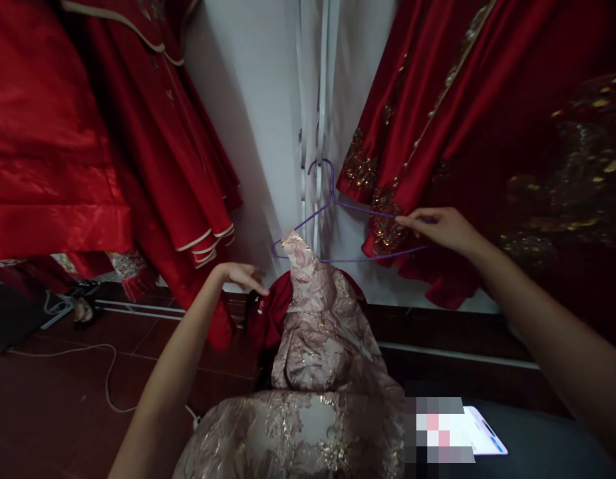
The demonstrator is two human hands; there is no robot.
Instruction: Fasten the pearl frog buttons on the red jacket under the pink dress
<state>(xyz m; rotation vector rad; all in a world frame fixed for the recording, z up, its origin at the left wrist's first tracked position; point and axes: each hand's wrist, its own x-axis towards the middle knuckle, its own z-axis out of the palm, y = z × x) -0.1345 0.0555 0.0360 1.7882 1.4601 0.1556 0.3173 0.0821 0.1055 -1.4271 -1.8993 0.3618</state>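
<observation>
A purple wire clothes hanger point(308, 218) is held up in front of me, its hook pointing up. My right hand point(440, 227) is closed on the hanger's right end. Over the left end lies a strap of a pale pink dress point(318, 346) with a shiny gold floral pattern. The dress runs down from there toward my body. Left of the strap, my left hand point(242, 275) has its fingers stretched out and holds nothing. Behind the dress, dark red cloth point(277, 309) shows near my left fingertips.
Red garments point(153, 133) hang on the left, and red gowns with gold sequins point(412, 133) on the right. White wall and pipes point(318, 80) stand between them. A lit phone point(480, 432) lies lower right. A white cable point(108, 379) and a shoe point(82, 311) are on the tiled floor.
</observation>
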